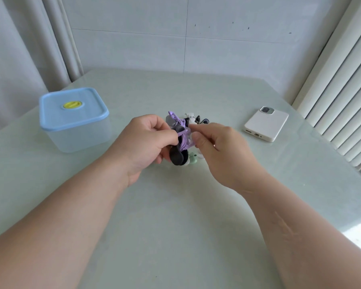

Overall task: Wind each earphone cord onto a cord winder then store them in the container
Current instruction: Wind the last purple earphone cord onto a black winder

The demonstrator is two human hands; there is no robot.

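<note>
Above the table's middle, my left hand [146,140] grips a black cord winder [178,157] with a purple earphone cord [183,134] wrapped round it. My right hand [219,147] pinches the purple cord at the winder's right side. Behind the hands lies a small heap of other earphones and winders, white [189,116] and black [202,120]. A pale green winder [193,158] peeks out below the black one. The container [75,122], clear with a blue lid shut on it, stands at the left.
A white phone [266,124] lies face down at the right of the pale table [175,215]. Curtains hang at the far left and a white radiator runs along the right edge. A tiled wall stands behind.
</note>
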